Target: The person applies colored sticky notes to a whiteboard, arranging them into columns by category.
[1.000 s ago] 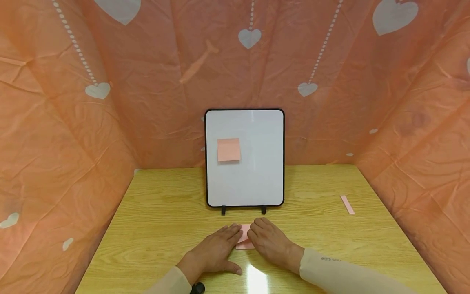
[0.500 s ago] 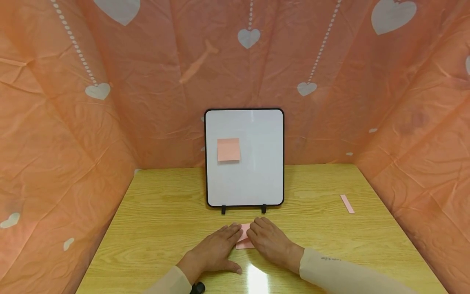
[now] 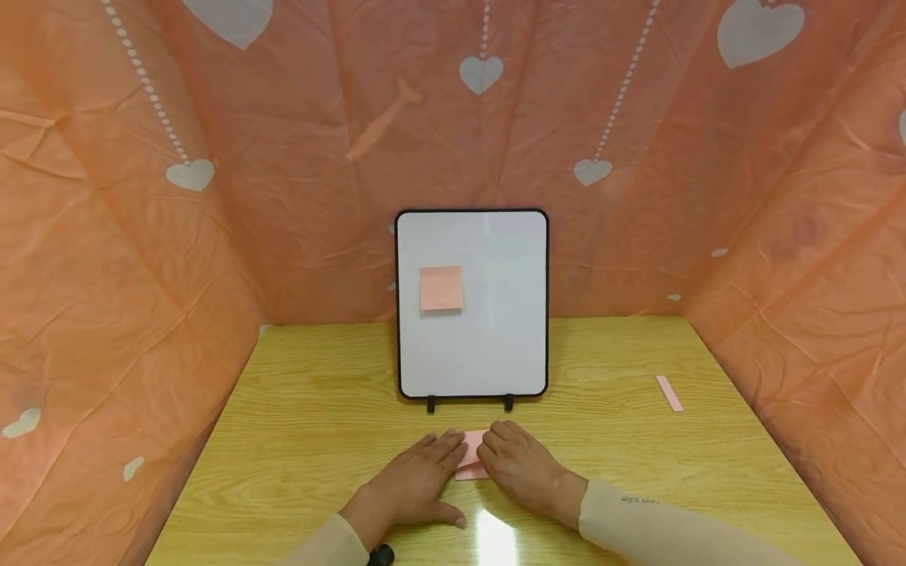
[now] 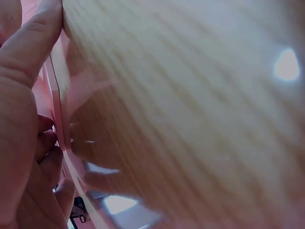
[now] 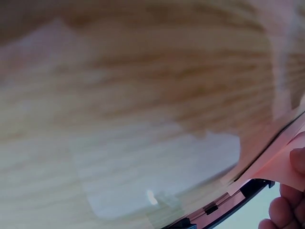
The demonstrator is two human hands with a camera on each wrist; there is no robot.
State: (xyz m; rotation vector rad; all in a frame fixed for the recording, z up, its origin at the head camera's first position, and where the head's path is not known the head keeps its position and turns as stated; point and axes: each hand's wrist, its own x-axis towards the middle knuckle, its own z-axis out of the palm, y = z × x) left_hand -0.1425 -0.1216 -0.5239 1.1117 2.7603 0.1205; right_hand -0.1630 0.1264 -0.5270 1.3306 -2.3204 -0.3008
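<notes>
Pink paper sits between the two hands I am watching: a small pad (image 3: 467,474) on the counter (image 3: 318,385), just in front of the board (image 3: 506,314). Its top sheet (image 3: 473,446) is partly raised, the near edge lifting toward the right so that the paper below shows. My left hand (image 3: 419,481) lies palm down with its fingers extended, their tips resting on the left part of the paper and the thumb spread away over the bare wood. My right hand (image 3: 525,470) has its fingers curled at the other side, pinching the sheet; the right wrist view shows me a thumb tip against the lifted paper. From the left wrist I make out the side of the pad, close to the wood.

The white board stands upright in a black frame on two black feet (image 3: 431,405), and a pink note (image 3: 441,288) is stuck on its left half. Well apart, toward the right of the counter, I see a narrow pink strip (image 3: 669,393) lying at a slant. Orange cloth (image 3: 297,157) with white hearts (image 3: 482,75) hangs behind and on both sides. Both sleeves (image 3: 651,515) are beige; the right one carries small lettering that I cannot read.
</notes>
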